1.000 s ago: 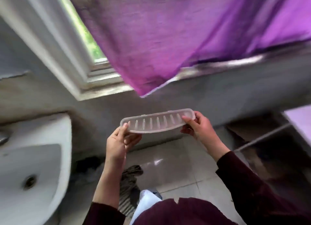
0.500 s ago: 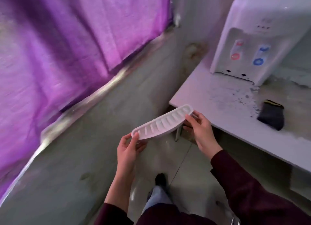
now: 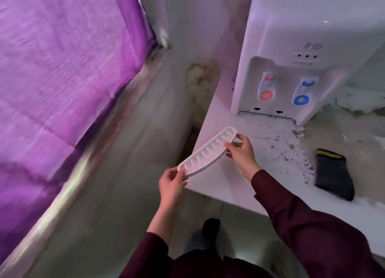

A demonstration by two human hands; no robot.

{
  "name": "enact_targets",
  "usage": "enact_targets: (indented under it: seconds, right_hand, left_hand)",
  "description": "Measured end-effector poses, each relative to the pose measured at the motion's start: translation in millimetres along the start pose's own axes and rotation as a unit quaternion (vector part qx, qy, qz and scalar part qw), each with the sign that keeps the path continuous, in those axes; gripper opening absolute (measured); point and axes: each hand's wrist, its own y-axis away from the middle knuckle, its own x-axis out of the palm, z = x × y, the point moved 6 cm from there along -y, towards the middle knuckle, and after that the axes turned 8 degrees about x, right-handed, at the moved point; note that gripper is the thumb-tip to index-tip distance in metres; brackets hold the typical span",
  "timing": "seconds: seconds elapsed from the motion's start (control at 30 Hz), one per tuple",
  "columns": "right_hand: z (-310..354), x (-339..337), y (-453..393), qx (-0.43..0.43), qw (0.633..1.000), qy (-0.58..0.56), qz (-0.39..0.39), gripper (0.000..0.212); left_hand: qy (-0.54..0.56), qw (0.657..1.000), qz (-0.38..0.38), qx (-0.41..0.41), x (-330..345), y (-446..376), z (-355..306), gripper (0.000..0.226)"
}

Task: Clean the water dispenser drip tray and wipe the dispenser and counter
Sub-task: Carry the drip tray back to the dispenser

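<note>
I hold the white slotted drip tray [image 3: 208, 150] by both ends, tilted, over the left corner of the counter [image 3: 220, 182]. My left hand [image 3: 171, 183] pinches its lower near end; my right hand [image 3: 241, 152] grips its far upper end. The white water dispenser [image 3: 302, 55] stands on the counter at the back, with a red tap [image 3: 266, 89] and a blue tap [image 3: 302, 93]. The recess at its base is empty. A dark grey cloth [image 3: 333, 174] with a yellow edge lies on the counter to the right.
The counter surface in front of the dispenser is speckled with dark dirt [image 3: 287, 150]. A purple curtain [image 3: 62, 69] hangs at the left over a grey wall [image 3: 135, 152]. Tiled floor and my foot [image 3: 210, 227] show below the counter edge.
The view has swung right from the sink and window to the dispenser and counter. The tray, still held in both hands, has come over the counter corner, closer to the dispenser.
</note>
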Motion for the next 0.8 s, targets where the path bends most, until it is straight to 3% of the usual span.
enact_targets:
  seconds: [0.27,0.5,0.8]
  right_hand:
    - [29,-8,-81,-0.017,0.987,0.142,-0.076,0.039]
    - [26,-8,-103,-0.001,0.979,0.191,-0.073,0.023]
    - [22,0,-101,0.003,0.977,0.207,-0.042,0.027]
  left_hand:
    - [-0.162,0.986,0.029,0.025,61,-64,-21,0.018]
    - [-0.237,0.971,0.028,0.014,72,-78,-18,0.018]
    - [-0.273,0.96,0.047,0.028,69,-77,-19,0.014]
